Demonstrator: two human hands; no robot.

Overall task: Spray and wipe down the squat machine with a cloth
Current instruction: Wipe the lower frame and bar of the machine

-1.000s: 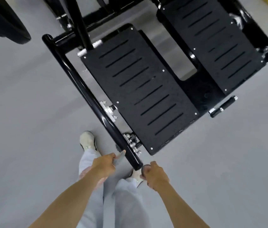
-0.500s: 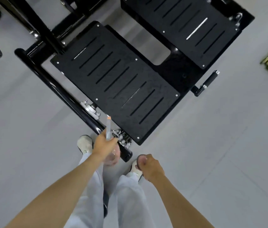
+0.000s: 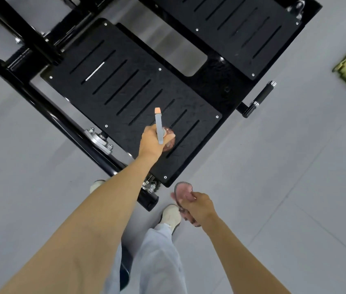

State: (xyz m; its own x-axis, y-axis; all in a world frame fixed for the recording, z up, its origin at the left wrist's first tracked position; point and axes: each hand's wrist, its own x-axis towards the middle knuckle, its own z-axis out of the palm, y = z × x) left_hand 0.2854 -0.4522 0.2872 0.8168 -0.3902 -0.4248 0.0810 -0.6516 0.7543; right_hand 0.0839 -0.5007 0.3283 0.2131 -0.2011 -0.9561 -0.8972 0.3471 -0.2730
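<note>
My view has the left hand [image 3: 153,143] wrapped round the spray bottle [image 3: 158,126], held above the near foot plate [image 3: 167,81] of the squat machine [image 3: 46,111], peach tip aimed across the slotted surface. Whether a finger sits on the trigger I cannot tell. The right hand [image 3: 197,205] clutches the bunched cloth [image 3: 183,189] off the plate's corner, over the floor [image 3: 274,187] beside a shoe [image 3: 171,216]. My worry is that mist dropping through the slots or past the edge wets the floor where the feet stand, which is a slip risk. With the cloth apart from the plate, liquid may also run before it gets wiped.
</note>
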